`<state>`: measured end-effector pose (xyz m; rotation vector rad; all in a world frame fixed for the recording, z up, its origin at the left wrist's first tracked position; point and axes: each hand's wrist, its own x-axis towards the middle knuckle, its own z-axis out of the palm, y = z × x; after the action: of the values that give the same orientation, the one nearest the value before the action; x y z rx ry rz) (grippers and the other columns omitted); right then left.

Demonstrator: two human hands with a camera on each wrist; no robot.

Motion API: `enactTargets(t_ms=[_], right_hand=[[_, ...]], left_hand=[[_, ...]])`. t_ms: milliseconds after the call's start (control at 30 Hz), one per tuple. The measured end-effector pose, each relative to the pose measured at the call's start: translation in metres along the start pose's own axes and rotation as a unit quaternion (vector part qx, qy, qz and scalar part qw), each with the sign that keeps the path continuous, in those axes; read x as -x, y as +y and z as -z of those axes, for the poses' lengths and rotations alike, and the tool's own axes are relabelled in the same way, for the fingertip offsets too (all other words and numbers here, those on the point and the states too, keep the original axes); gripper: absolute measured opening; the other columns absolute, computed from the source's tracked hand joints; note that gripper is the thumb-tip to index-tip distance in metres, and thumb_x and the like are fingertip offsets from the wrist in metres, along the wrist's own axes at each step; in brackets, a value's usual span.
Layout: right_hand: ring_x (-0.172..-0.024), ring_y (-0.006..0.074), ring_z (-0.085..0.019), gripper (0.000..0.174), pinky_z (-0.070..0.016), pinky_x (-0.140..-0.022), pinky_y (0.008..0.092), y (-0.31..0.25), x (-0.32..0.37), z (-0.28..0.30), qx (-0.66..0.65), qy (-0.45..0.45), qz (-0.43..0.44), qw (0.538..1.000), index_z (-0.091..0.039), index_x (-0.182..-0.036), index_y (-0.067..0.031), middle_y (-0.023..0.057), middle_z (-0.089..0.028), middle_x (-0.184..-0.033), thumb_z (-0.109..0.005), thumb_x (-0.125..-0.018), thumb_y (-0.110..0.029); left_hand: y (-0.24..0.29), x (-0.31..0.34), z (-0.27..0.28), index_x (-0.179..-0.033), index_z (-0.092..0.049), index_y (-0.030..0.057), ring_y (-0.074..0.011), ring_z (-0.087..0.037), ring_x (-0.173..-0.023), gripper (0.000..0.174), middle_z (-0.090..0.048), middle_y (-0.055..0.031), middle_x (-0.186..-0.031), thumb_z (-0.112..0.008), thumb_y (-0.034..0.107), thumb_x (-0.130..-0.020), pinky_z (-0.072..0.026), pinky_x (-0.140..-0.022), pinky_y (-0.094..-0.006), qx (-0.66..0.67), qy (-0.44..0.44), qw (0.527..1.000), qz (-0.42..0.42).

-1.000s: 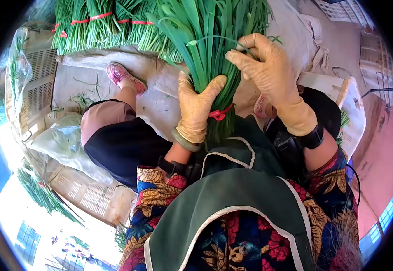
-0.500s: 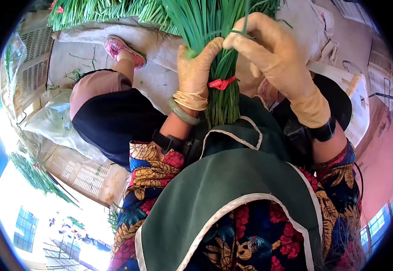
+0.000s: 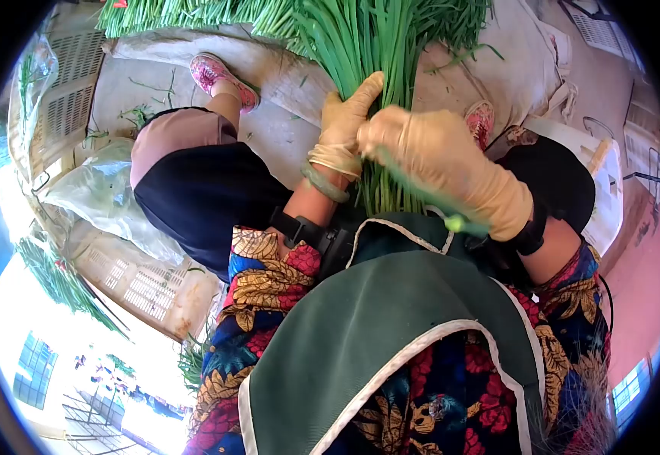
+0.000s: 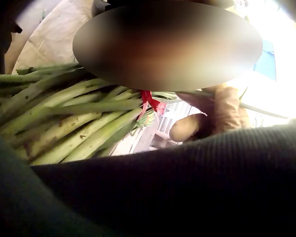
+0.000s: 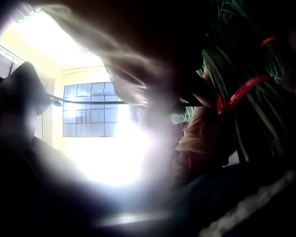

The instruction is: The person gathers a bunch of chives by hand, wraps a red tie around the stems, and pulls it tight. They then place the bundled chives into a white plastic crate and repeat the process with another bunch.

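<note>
My left hand (image 3: pixel 343 125), in a tan glove, grips a thick bunch of long green leafy stalks (image 3: pixel 360 45), its thumb lying across the leaves. The cut ends (image 3: pixel 383 193) point down toward the lap. A red tie (image 5: pixel 246 91) circles the bunch in the right wrist view; the right hand hides it from the head camera. My right hand (image 3: pixel 440 155), also gloved, curls in front of the bunch beside the left hand. Its fingers hold a single thin green stalk (image 3: pixel 413 186), blurred, with a pale bud (image 3: pixel 455 224) at one end.
More green bunches (image 3: pixel 216 11) lie on a cloth-covered heap ahead. Plastic crates (image 3: pixel 133 292) and a clear bag (image 3: pixel 110 197) stand at the left. A white crate (image 3: pixel 607 189) is beside the right knee. Leaf scraps litter the floor.
My right hand has come down from among the leaves to beside my left hand, fingers now curled, drawing a thin stalk across the bunch. The left hand keeps its grip.
</note>
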<state>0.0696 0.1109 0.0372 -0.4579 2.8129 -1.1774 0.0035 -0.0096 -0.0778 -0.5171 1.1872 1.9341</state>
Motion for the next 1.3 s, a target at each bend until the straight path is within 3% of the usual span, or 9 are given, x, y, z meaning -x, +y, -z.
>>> enactTargets(t_ms=[367,567,600,633,967,1000,1100,1167,1300], right_hand=[[-0.082,0.0274,-0.062,0.022,-0.0498,-0.074,0.036,0.007,0.008,0.012,-0.21,-0.008,-0.022,0.977,-0.061,-0.1,-0.0039,0.0095,-0.063,-0.093,-0.05,-0.095,-0.023],[-0.083,0.0169,-0.057,0.025,-0.0455,-0.084,0.0307,0.024,-0.004,0.029,-0.564,0.097,-0.242,0.784,-0.055,-0.116,0.0014,0.0068,-0.059,-0.086,-0.044,-0.1,-0.014],[-0.067,0.0129,-0.054,0.028,-0.0475,-0.069,0.0267,0.008,-0.036,0.031,-0.336,0.116,-0.139,0.924,-0.054,-0.117,0.0011,0.0024,-0.053,-0.074,-0.044,-0.101,-0.02],[-0.051,0.0064,-0.042,0.031,-0.0393,-0.049,0.0213,0.017,-0.013,0.03,-0.511,0.097,-0.298,0.8,-0.054,-0.116,-0.0001,-0.0021,-0.046,-0.066,-0.044,-0.101,-0.025],[-0.049,0.0061,-0.042,0.023,-0.0312,-0.043,0.0199,-0.06,-0.096,0.016,-0.537,-0.123,-0.351,0.757,-0.06,-0.111,-0.0043,0.0028,-0.057,-0.074,-0.048,-0.099,-0.02],[-0.05,0.0072,-0.045,0.024,-0.0329,-0.044,0.0204,-0.078,-0.113,0.016,-0.518,-0.148,-0.326,0.777,-0.059,-0.113,-0.0032,0.0039,-0.058,-0.075,-0.048,-0.099,-0.019],[-0.055,0.0089,-0.051,0.028,-0.0384,-0.047,0.0207,-0.122,-0.179,0.01,-0.44,-0.224,-0.204,0.846,-0.056,-0.119,-0.0019,0.0048,-0.06,-0.078,-0.045,-0.102,-0.022],[-0.058,0.008,-0.053,0.03,-0.0425,-0.051,0.0204,-0.142,-0.238,0.009,-0.366,-0.262,-0.121,0.885,-0.053,-0.122,-0.0032,0.0042,-0.06,-0.08,-0.043,-0.103,-0.025],[-0.056,0.0087,-0.057,0.029,-0.0464,-0.053,0.0222,-0.192,-0.392,0.001,-0.202,-0.21,0.051,0.955,-0.056,-0.117,-0.003,0.004,-0.061,-0.077,-0.04,-0.103,-0.024]], left_hand=[[0.006,0.012,-0.007,-0.112,-0.061,-0.0049,-0.0198,-0.066,-0.082,0.041,-0.068,-0.0119,-0.102,-0.074,0.023,-0.085,-0.0555,-0.074,-0.034,0.032,-0.02,0.999,0.016],[0.007,0.02,-0.018,-0.115,-0.061,-0.0008,-0.0164,-0.064,-0.088,0.045,-0.067,-0.0083,-0.102,-0.071,0.033,-0.086,-0.0513,-0.078,-0.0308,0.034,0.023,0.994,-0.1],[0.003,0.019,-0.016,-0.115,-0.061,-0.0003,-0.0164,-0.063,-0.088,0.044,-0.067,-0.008,-0.101,-0.071,0.032,-0.087,-0.0506,-0.078,-0.0305,-0.016,0.058,0.992,-0.108],[-0.002,0.016,-0.011,-0.115,-0.061,0.0003,-0.0163,-0.063,-0.089,0.043,-0.067,-0.0077,-0.101,-0.07,0.032,-0.087,-0.0499,-0.079,-0.0303,-0.063,0.095,0.987,-0.114],[0.025,0.025,0.022,-0.103,-0.065,0.0014,-0.0183,-0.065,-0.084,0.039,-0.067,-0.0108,-0.094,-0.063,0.037,-0.087,-0.051,-0.074,-0.0343,-0.086,0.057,0.984,-0.147],[0.021,0.014,0.039,-0.099,-0.065,0.0015,-0.0194,-0.065,-0.081,0.034,-0.065,-0.0113,-0.093,-0.06,0.034,-0.088,-0.0516,-0.07,-0.0341,-0.087,-0.04,0.989,-0.113],[0.037,-0.001,-0.013,-0.105,-0.061,0.0017,-0.0187,-0.064,-0.075,0.035,-0.063,-0.0098,-0.089,-0.063,0.033,-0.088,-0.0517,-0.065,-0.0318,-0.328,0.387,0.848,-0.155],[0.094,0.076,0.026,-0.117,-0.055,0.001,-0.0193,-0.064,-0.08,0.05,-0.064,-0.0098,-0.094,-0.072,0.034,-0.084,-0.0522,-0.071,-0.0325,-0.005,0.092,0.991,-0.094],[0.081,0.046,0.036,-0.126,-0.05,-0.0018,-0.0187,-0.062,-0.094,0.065,-0.065,-0.0118,-0.107,-0.077,0.036,-0.08,-0.0504,-0.083,-0.0315,0.039,0.093,0.981,-0.167]])
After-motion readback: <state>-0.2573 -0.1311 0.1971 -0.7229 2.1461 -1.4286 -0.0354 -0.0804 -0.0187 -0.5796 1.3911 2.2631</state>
